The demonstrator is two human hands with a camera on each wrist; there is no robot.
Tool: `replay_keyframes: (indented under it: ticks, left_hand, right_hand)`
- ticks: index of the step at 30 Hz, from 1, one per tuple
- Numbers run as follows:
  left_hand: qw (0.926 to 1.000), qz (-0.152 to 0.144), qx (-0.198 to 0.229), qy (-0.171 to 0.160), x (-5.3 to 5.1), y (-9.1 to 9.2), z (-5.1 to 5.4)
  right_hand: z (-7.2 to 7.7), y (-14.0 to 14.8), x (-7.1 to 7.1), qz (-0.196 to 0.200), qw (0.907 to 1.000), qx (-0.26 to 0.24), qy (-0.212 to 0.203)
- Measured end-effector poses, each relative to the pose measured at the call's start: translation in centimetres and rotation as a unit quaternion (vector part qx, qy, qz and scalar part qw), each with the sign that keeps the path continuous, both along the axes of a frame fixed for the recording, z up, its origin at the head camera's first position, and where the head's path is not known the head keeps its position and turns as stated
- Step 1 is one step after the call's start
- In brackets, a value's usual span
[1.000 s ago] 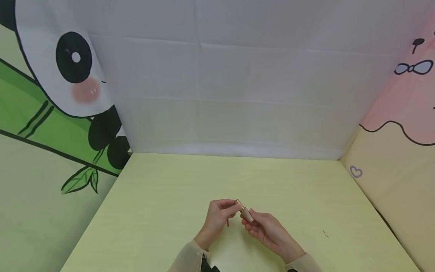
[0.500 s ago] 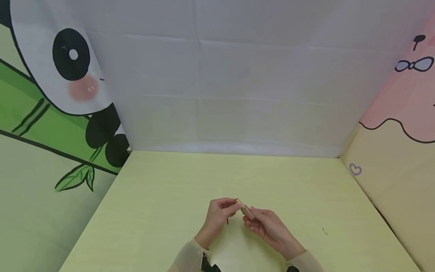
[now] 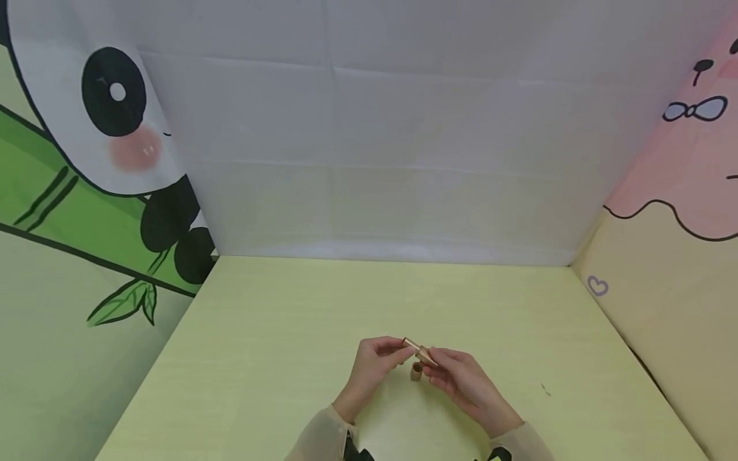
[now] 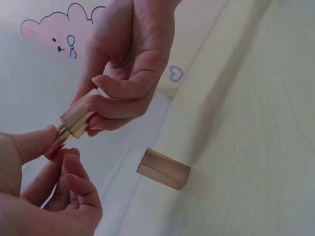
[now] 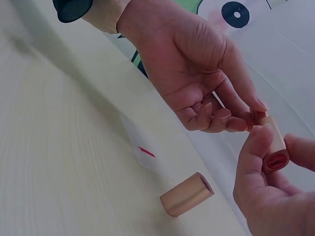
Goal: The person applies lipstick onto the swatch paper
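Note:
In the head view both hands hold a gold lipstick tube (image 3: 427, 356) above the table. My left hand (image 3: 373, 368) pinches its narrow gold end (image 4: 57, 144) between thumb and finger. My right hand (image 3: 469, 389) grips the wider rose-gold part (image 4: 78, 114). A dark red oval end (image 5: 276, 161) faces the right wrist camera. Below the hands, a separate rose-gold lipstick cap (image 5: 187, 194) rests on the table, its hollow opening visible in the right wrist view. Fingers cover part of the tube.
The pale yellow table (image 3: 288, 307) meets a white back panel (image 3: 392, 141). Cartoon-printed side walls stand left and right. In the right wrist view, a short red streak (image 5: 146, 152) lies on a whitish patch near the cap.
My right hand has shifted slightly right and up, and the tube lies at a flatter slant. The cap has come into view between the hands; the small red mark below my left hand is no longer visible.

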State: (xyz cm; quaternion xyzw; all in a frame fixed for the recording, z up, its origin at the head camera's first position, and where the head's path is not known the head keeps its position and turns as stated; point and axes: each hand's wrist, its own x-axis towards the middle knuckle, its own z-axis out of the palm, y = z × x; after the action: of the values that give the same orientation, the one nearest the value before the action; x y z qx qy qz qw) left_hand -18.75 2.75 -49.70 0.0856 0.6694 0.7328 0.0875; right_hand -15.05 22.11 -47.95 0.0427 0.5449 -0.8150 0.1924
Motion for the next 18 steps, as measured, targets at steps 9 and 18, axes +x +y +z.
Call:
replay_keyframes:
  ticks: [9, 18]
  left_hand:
    - [0.9977, -0.007, -0.061, 0.029, 0.5, 0.1, -0.4]
    - [0.9623, -0.013, -0.239, 0.128, 0.3, 1.2, -1.9]
  right_hand:
    - [-0.3, 0.8, 0.2, -0.016, 0.9998, 0.013, -0.006]
    - [-0.6, 1.6, 0.4, -0.025, 0.9995, 0.020, -0.003]
